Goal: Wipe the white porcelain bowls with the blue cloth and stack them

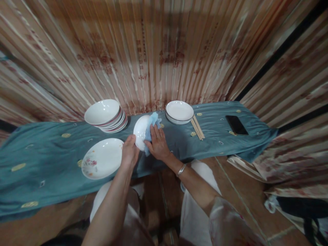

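My left hand (130, 150) grips the near left rim of a small white plate (140, 131), which is tilted above the cloth-covered table. Against the plate's right side, my right hand (158, 141) presses a light blue cloth (153, 119) with its fingers laid over it. The cloth covers that part of the plate. Just left of my left hand lies a large oval white plate (102, 159) with a floral print. Behind it stands a stack of white bowls (102, 112) with red edges, on top of more dishes.
A stack of dark-rimmed white plates (179, 111) stands at the back right, with wooden chopsticks (197, 128) beside it. A black phone (236, 125) lies farther right on the green tablecloth (215, 143). Pleated curtains (159, 61) hang right behind the table.
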The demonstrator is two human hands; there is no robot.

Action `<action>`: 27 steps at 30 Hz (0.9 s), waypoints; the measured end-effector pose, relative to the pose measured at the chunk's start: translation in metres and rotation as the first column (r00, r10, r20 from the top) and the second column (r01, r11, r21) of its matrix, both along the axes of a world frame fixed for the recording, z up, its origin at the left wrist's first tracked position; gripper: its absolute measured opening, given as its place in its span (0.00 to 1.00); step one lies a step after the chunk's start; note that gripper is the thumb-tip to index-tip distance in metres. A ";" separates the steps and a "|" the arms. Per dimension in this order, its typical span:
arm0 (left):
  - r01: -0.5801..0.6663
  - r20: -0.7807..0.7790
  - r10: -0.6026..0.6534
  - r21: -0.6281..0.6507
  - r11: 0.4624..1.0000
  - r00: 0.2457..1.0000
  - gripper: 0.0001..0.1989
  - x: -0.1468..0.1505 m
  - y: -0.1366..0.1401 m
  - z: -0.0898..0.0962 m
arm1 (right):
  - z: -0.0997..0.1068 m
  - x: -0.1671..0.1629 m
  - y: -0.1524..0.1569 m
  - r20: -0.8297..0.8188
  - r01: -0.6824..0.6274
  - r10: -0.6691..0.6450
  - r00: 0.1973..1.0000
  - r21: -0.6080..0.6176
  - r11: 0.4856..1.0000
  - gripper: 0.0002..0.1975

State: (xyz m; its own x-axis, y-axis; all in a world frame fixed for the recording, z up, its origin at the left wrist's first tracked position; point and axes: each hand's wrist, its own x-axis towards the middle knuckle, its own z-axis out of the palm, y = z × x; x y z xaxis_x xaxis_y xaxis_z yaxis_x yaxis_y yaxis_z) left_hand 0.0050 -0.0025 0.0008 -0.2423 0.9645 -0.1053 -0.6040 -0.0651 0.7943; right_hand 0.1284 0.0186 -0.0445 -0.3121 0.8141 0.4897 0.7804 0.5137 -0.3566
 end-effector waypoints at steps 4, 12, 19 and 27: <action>-0.008 -0.008 0.008 0.000 1.000 1.000 0.16 0.000 0.000 0.001 | -0.002 0.002 0.001 -0.012 0.021 -0.021 1.000 -0.006 1.000 0.38; -0.019 -0.002 0.019 -0.006 1.000 1.000 0.16 0.002 0.000 0.001 | -0.014 0.007 0.001 -0.045 0.076 -0.077 0.996 -0.022 0.997 0.35; -0.034 -0.036 0.033 -0.026 0.999 0.999 0.15 0.002 0.001 0.001 | -0.022 0.008 -0.008 -0.016 0.116 -0.116 0.993 -0.040 0.992 0.34; -0.025 -0.043 0.024 -0.005 1.000 0.999 0.17 0.003 0.001 -0.001 | -0.021 0.009 -0.026 0.064 0.126 -0.119 0.991 -0.104 0.987 0.35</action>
State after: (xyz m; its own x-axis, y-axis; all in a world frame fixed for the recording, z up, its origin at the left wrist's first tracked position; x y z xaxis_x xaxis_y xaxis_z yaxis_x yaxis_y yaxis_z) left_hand 0.0084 -0.0019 0.0000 -0.2702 0.9576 -0.1001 -0.5679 -0.0745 0.8197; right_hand 0.1374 -0.0073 -0.0657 -0.2319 0.8948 0.3815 0.8558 0.3741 -0.3573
